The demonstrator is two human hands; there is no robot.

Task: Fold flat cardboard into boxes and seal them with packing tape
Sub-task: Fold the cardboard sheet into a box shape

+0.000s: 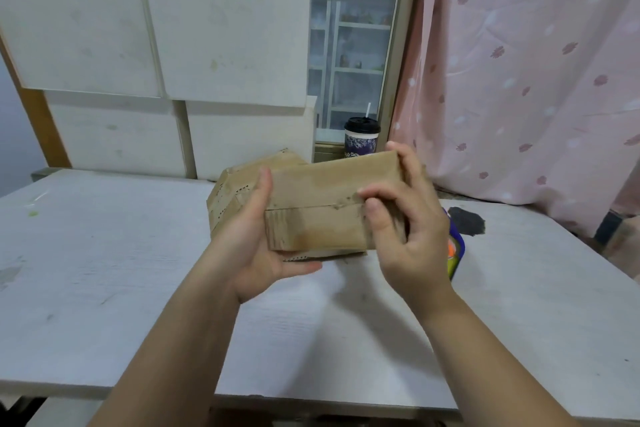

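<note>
1. A small closed box [318, 204] is held just above the table [104, 270] at the centre of the view, with its flap seam [311, 209] turned toward the camera.
2. The step in hand is judged to be pressing the flaps shut. Whether tape already covers the seam cannot be told.
3. Next, the flaps must be kept flush while tape is fetched. A blue object [455, 250], possibly the tape holder, lies half hidden at three o'clock of the box.
4. The box's nine o'clock end is cupped by the left hand [249, 246], thumb on the face, fingers beneath.
5. The three o'clock end is clamped by the right hand [412, 236], thumb pressed on the seam, fingers curled over the top.
6. A second box [235, 184] lies behind at ten o'clock.
</note>
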